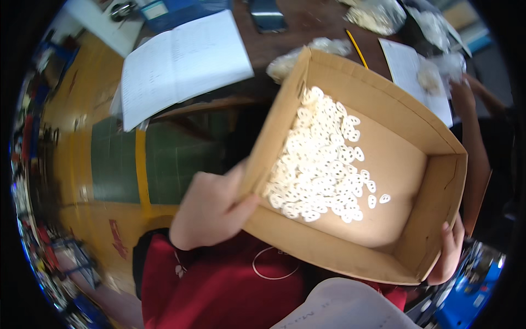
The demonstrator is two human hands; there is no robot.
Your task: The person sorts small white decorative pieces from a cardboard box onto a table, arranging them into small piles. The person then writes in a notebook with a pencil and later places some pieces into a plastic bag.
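An open brown cardboard box (397,156) is held up in front of me, tilted down toward its left side. Many small flat white pieces with holes (320,159) lie heaped along that side, and a few have strayed toward the middle. My left hand (211,211) grips the box's left wall near the front corner, thumb on the rim. At the front right corner, my right hand (447,252) has its fingers over the edge; the rest of it is behind the wall.
Beyond the box, a dark table (307,27) carries an open paper booklet (186,63), a phone (267,15), a yellow pencil (356,48) and clear bags of pieces (378,19). Another person's hand (463,90) is by a bag at right. A white sheet (345,307) lies below the box.
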